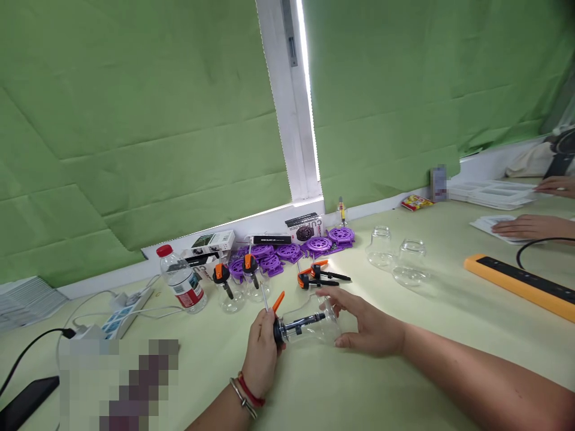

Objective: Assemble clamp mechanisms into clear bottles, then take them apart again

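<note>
Over pale tbl (pixel 314 395), L grip (pixel 262 347) holds blk cap (pixel 278 333), R grip (pixel 368 323) cups clr jar (pixel 330 326).

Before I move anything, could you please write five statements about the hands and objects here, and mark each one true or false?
1. The left hand holds the black top of a clear, bulb-shaped bottle. True.
2. The right hand is at the plastic water bottle with a red cap. False: it is at the clear bottle's wide end.
3. The perforated plastic parts are purple. True.
4. The red cap is off the water bottle. False: the cap is on it.
5. A long orange-and-black bar lies to the right of the right hand. True.
</note>
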The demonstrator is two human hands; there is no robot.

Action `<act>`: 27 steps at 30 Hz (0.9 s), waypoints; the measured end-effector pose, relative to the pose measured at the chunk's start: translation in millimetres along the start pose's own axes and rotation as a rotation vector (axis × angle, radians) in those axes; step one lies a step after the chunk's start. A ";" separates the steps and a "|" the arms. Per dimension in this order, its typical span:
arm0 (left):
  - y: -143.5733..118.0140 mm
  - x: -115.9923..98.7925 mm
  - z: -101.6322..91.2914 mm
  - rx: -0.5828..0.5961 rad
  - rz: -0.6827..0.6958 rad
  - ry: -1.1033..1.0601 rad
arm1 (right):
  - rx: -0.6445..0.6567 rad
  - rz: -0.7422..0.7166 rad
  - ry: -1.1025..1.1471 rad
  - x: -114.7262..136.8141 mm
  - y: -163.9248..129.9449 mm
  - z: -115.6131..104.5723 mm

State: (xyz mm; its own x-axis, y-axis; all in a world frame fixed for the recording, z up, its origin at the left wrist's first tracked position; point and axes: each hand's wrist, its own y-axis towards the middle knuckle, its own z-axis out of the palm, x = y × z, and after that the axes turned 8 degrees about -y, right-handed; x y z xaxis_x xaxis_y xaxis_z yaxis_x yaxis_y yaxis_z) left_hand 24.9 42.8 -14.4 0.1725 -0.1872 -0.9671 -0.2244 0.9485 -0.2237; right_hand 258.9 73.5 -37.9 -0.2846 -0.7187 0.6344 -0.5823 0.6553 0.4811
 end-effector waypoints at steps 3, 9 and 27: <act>0.2 0.1 0.5 -0.031 -0.009 -0.015 | 0.021 0.086 0.069 -2.0 0.1 1.0; 0.1 2.2 1.3 0.015 0.051 -0.017 | 0.095 0.260 0.320 -8.0 2.5 6.5; 9.7 9.5 -4.5 0.038 0.025 -0.010 | 0.011 0.126 0.158 -4.5 1.1 2.2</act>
State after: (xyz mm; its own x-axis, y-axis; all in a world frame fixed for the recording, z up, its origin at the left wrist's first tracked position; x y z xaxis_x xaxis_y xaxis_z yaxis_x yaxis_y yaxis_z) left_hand 20.0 49.1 -26.2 0.1765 -0.1615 -0.9709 -0.1925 0.9617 -0.1950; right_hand 257.9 76.8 -41.5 -0.2333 -0.5856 0.7763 -0.5585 0.7342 0.3860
